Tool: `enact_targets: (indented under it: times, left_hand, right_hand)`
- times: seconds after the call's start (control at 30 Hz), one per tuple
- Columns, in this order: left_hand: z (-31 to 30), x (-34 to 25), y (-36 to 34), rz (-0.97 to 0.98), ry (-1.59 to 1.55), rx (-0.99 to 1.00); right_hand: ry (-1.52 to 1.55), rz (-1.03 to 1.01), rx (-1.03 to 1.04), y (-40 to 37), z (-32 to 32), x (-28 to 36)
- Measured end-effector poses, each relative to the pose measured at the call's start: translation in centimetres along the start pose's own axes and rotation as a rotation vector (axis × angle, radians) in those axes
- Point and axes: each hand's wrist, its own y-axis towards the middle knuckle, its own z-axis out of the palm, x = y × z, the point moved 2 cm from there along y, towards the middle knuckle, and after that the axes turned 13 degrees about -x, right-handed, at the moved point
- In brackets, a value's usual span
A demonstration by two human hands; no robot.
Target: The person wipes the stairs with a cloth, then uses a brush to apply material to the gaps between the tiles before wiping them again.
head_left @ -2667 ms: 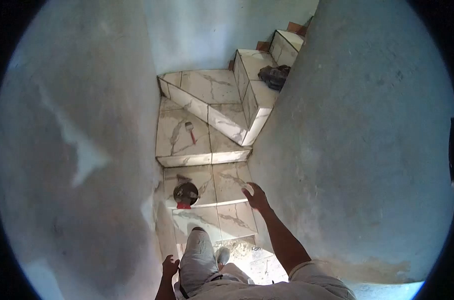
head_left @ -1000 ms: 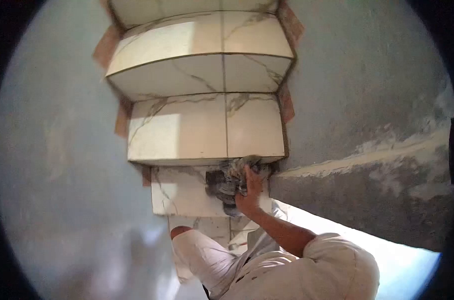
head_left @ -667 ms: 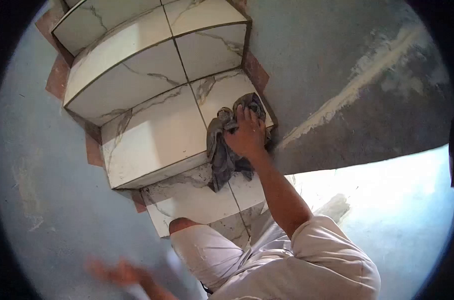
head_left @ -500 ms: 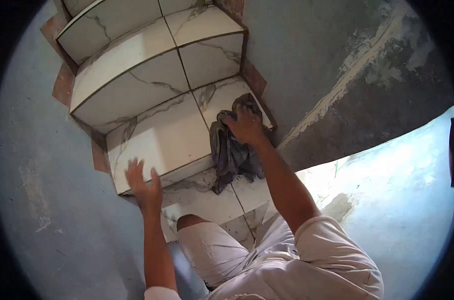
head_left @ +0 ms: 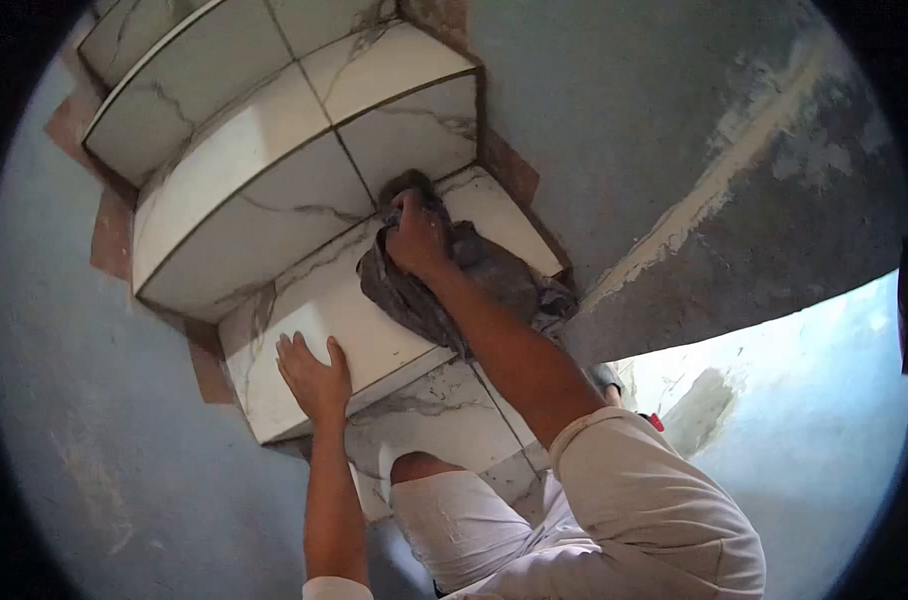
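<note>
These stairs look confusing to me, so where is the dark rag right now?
Near the middle of the head view, the dark rag is bunched in the right hand on the tiled step, toward the wall on the right.

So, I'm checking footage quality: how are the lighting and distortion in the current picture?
Head view throughout: strong light nearly bleaches the area beyond the right sleeve; the edges of the tiled steps look bowed, probably from the lens; the picture's corners are black; the dark cloth under the right hand loses fold detail.
</note>
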Motion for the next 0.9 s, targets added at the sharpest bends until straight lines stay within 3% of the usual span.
enact_targets:
  times: [0.07,0.1,0.17,0.27,0.33,0.37,0.43,0.57,0.6,0.67,0.7,0.9]
  left_hand:
    - [0.4,0.4,-0.2,-0.006,-0.027,0.015]
    - [0.5,0.6,-0.2,0.015,-0.023,0.009]
    - [0.4,0.2,-0.2,-0.014,-0.007,0.034]
    - [0.5,-0.1,-0.2,-0.039,0.005,0.042]
    - [0.4,0.2,0.0,-0.01,0.026,0.057]
    - [0.5,0.2,-0.2,-0.001,0.036,0.07]
    - [0.9,1.0,-0.8,0.017,0.005,0.08]
    - [0.5,0.0,0.0,0.031,0.024,0.074]
    - [0.0,1.0,-0.7,0.033,0.034,0.103]
    - [1.1,0.9,-0.2,0.065,0.024,0.063]
    - [1.1,0.9,-0.3,0.066,0.021,0.061]
    - [0.2,0.3,-0.1,0.011,-0.011,0.059]
  right_hand:
    - [0.306,0.057,-0.44,0.9,0.3,-1.0]
    - [0.319,0.066,-0.456,1.8,0.5,-1.2]
    - [0.568,0.274,-0.766,3.8,-0.1,-1.5]
    - [0.718,0.497,-0.857,6.8,1.0,-0.3]
    - [0.429,0.396,-0.846,3.9,6.9,3.9]
    - [0.424,0.404,-0.854,4.0,6.2,3.6]
    - [0.479,0.354,-0.812,4.1,5.6,3.4]
    - [0.682,0.321,-0.877,8.5,2.9,-4.2]
    - [0.745,0.262,-0.856,7.9,5.0,-3.7]
    - [0.474,0.307,-0.746,3.2,7.3,3.0]
    - [0.473,0.305,-0.749,3.4,7.1,2.9]
    - [0.626,0.484,-1.06,8.5,6.5,-0.5]
